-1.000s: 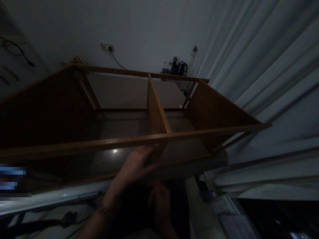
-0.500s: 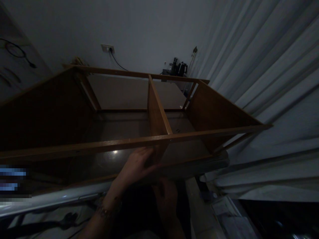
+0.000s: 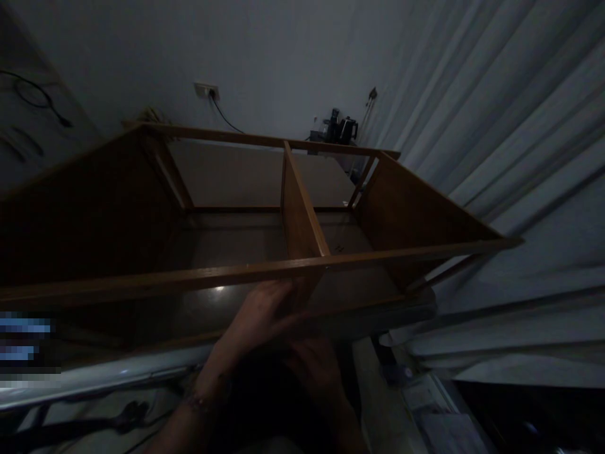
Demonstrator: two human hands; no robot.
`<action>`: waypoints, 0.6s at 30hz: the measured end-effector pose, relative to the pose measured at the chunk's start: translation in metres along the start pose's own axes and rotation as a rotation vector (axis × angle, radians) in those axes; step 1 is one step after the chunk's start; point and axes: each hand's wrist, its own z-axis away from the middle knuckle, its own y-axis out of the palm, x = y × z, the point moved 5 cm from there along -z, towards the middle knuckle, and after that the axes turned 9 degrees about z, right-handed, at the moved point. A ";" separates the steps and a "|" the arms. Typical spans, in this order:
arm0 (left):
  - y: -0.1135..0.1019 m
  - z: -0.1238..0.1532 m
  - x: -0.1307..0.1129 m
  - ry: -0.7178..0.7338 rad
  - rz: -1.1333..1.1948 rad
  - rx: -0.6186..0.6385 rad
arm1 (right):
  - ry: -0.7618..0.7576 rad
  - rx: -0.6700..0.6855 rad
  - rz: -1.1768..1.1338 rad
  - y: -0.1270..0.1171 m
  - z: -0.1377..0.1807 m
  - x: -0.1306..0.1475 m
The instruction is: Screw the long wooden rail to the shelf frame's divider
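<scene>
A long white curtain [image 3: 472, 139] hung in folds to the right, beside a plain pale wall [image 3: 283, 57], and in front of them lay our largest piece of work, a long, open-topped brown wooden cabinet frame [image 3: 255, 271] spread across the view. A smooth grey panel [image 3: 236, 233] closed its floor and threw back a spot of light. We judged the frame heavy and awkward for its length, stiff along its panels, likelier to rack at the joints than to bend; we would have taken hold of the solid rails, leaving the slick-looking grey sheet alone. Next in size, a flat brown wooden divider [image 3: 305, 221] crossed it, seemingly stiff and light enough to steady by its upper edge. Our bare left hand [image 3: 265, 309] reached just under the near rail beside the divider's near end, fingers loosely bent, thumb stretched to the right; we could not tell whether they touched the wood. Our bare right hand [image 3: 314, 366] sat lower, below the frame's near edge, too dark and blurred to show whether its fingers held anything. Compared with a second earlier, the left had kept its place, while the right, with its wrist, had shifted rightward; the frame had not visibly moved.
</scene>
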 end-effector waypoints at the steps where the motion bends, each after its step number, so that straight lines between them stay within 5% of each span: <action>1: 0.000 0.000 0.000 0.000 0.003 0.002 | -0.013 0.021 -0.007 -0.002 -0.002 -0.001; 7: -0.001 0.000 -0.001 0.013 0.017 -0.008 | -0.014 0.033 -0.048 -0.006 -0.008 -0.002; 12: 0.000 0.000 -0.001 0.020 0.019 -0.015 | 0.055 -0.172 -0.151 -0.002 -0.007 0.001; 18: -0.002 0.001 -0.001 0.037 -0.003 -0.033 | 0.467 -0.090 -0.355 0.010 0.002 0.000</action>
